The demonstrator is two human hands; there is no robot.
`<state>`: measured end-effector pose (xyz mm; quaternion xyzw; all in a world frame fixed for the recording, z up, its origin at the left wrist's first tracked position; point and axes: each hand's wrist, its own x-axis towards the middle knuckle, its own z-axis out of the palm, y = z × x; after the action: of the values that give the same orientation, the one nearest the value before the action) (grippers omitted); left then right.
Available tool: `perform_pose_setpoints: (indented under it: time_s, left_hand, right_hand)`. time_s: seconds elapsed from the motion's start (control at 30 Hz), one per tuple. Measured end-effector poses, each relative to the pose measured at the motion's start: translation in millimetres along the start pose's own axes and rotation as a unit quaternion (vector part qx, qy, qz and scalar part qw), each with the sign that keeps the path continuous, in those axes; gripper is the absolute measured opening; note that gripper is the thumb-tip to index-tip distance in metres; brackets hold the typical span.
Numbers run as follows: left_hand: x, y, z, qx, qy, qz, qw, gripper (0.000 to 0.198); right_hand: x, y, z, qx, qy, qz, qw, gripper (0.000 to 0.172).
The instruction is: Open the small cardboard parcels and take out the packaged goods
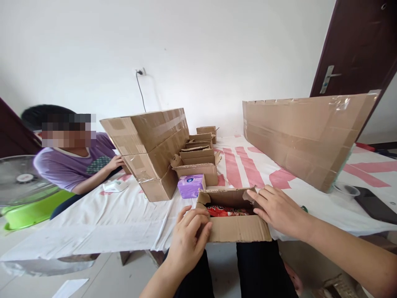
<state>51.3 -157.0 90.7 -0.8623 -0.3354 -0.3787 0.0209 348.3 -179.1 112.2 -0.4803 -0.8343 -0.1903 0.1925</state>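
Observation:
A small cardboard box sits at the table's near edge with its top open. Inside lies a shiny red packet, partly hidden by the front wall. My left hand grips the box's left end, its thumb along the front corner. At the right end, my right hand has its fingers over the rim and flap, holding that side. Just behind the box, on the left, stands a purple tissue pack.
Several open cardboard boxes line up behind the tissue pack. Tall taped cardboard stacks rise on the left, and a cardboard panel on the right. A phone lies at right. A person in purple sits at left.

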Motion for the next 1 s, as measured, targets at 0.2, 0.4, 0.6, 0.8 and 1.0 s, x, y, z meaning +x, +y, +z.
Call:
perform_pose_setpoints:
  time_s: [0.2,0.4,0.6,0.8,1.0]
  left_hand:
    - [49.4,-6.8,-9.1,-0.020,-0.234,-0.011,0.972,0.022]
    - [75.2,-36.9,0.8,0.022,-0.264,-0.012,0.964,0.052]
    - [75.2,-46.2,7.8,0.031,-0.296,-0.038,0.954,0.062]
    - [79.0,-41.2,8.3,0.069,-0.344,-0.052,0.935,0.045]
    - [89.6,-35.0,1.8,0.141,-0.373,-0.061,0.915,0.050]
  right_hand:
    - [19.9,-0.9,-4.1,0.076,-0.065,-0.016,0.995,0.030]
    - [34.2,6.5,6.2,0.050,-0.132,0.074,0.987,0.081]
    - [44.3,6.5,11.7,0.031,-0.162,0.085,0.983,0.051]
    - [41.4,5.3,13.6,-0.015,-0.111,0.097,0.989,0.045]
    - [33.3,10.0,14.0,-0.077,-0.057,0.081,0.992,0.046]
